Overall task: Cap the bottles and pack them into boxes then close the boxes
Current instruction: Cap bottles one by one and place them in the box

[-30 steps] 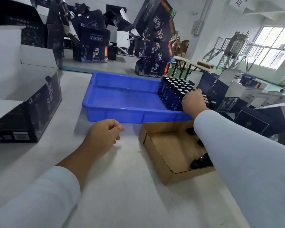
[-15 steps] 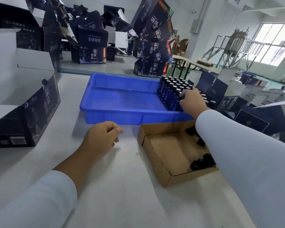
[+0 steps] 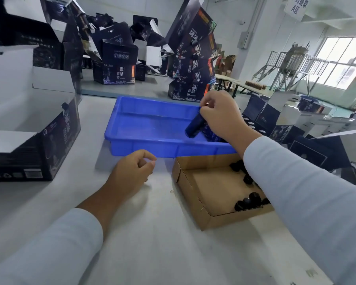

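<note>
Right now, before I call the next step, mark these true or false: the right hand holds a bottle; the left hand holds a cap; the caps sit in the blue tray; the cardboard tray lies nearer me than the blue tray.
1. The right hand holds a bottle: true.
2. The left hand holds a cap: false, it holds nothing.
3. The caps sit in the blue tray: false, they lie in the cardboard tray.
4. The cardboard tray lies nearer than the blue tray: true.

"温泉苗浴" on dark box [image 3: 115, 66]
</note>
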